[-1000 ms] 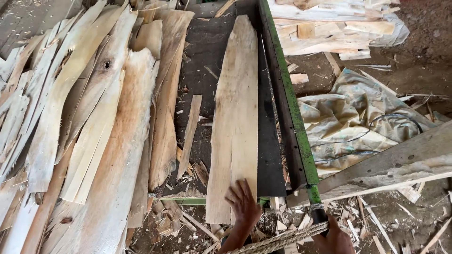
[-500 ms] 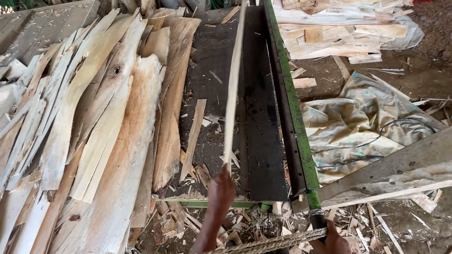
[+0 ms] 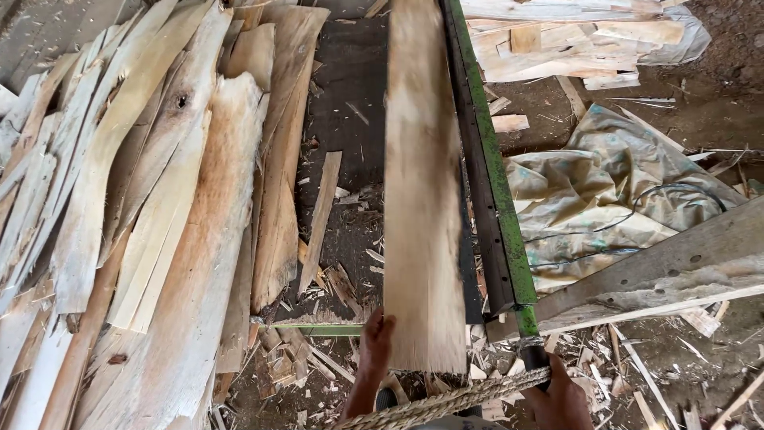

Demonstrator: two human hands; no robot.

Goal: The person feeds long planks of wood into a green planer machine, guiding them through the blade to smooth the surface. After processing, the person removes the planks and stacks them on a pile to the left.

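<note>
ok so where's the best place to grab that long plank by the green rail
Probably the near end of the plank, by its left edge, coming from below. It runs lengthwise away, the green rail blocks its right side, and the left hand already has a grip on that near left edge.

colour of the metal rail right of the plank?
Green on top, dark on its side: rail, clearest in the head view.
</note>
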